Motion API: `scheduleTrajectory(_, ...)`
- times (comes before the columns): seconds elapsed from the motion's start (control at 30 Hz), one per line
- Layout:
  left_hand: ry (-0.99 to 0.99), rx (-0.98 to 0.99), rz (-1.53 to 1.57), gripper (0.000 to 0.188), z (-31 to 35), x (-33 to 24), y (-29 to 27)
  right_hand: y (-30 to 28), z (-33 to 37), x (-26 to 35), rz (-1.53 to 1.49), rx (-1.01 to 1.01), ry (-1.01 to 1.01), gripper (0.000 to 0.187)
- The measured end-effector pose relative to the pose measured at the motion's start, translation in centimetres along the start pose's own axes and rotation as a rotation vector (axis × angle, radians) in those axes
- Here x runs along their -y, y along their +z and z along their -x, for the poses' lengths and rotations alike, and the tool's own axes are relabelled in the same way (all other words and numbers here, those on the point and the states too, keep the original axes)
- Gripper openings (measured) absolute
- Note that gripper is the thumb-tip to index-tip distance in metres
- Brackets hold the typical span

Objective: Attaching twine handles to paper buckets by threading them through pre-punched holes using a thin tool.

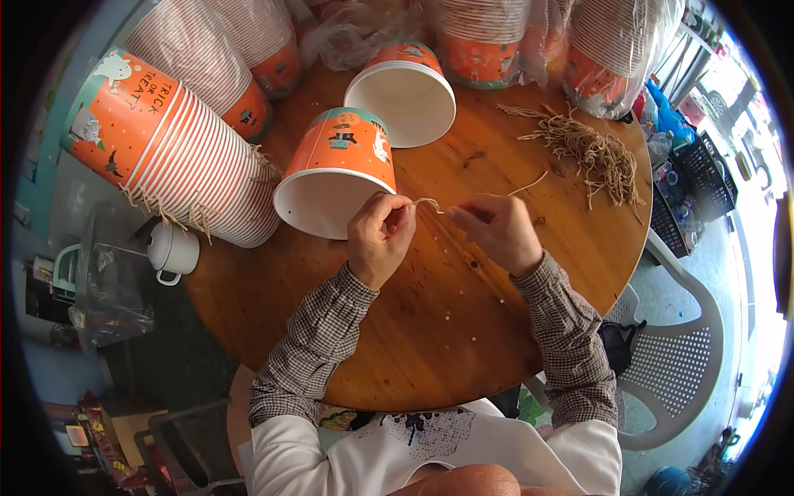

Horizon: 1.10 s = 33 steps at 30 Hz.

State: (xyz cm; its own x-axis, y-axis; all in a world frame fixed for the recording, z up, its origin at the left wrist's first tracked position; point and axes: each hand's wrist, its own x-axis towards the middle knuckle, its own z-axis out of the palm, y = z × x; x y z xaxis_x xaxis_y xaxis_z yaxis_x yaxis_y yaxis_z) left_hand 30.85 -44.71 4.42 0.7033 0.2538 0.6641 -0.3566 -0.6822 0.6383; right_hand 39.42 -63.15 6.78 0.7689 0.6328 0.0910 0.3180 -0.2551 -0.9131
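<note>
Between my two hands runs a short piece of thin tan paper cord (428, 202), its near-left part looped. Thumb and fingers of my left hand (382, 238) pinch one end. My right hand (499, 230) is closed on the cord's other side, and a tail of it sticks out beyond the knuckles. Just behind my left hand an orange paper bucket (341, 140) lies tilted, its white mouth facing me. A small dark hole shows in its wall near the rim. The left fingers overlap that rim; whether they touch it I cannot tell.
A second orange bucket (400, 103) lies behind the first. Bundled loose cords (589, 155) rest at the right. A tall stack of buckets (186, 153) leans at the left, cord ends hanging out, beside a white lidded mug (174, 250). Bagged stacks (482, 41) line the table's (413, 355) far side.
</note>
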Motion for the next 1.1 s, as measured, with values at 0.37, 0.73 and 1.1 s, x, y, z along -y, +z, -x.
scheduleTrajectory(0.37, 0.023, 0.041, -0.024, 0.005, 0.0, -0.4, 0.1, 1.5, -0.9, -0.3, -0.674, 0.101, 0.292, 0.022)
scheduleTrajectory(0.73, 0.039, -0.043, -0.013, 0.014, 0.1, -1.5, -0.3, 1.4, -0.5, 0.1, -0.341, -0.380, -0.188, 0.008)
scheduleTrajectory(1.1, -0.160, -0.017, 0.252, 0.011, -0.2, -3.6, -0.3, 0.2, 0.5, 2.1, 0.544, -0.335, -0.725, 0.010)
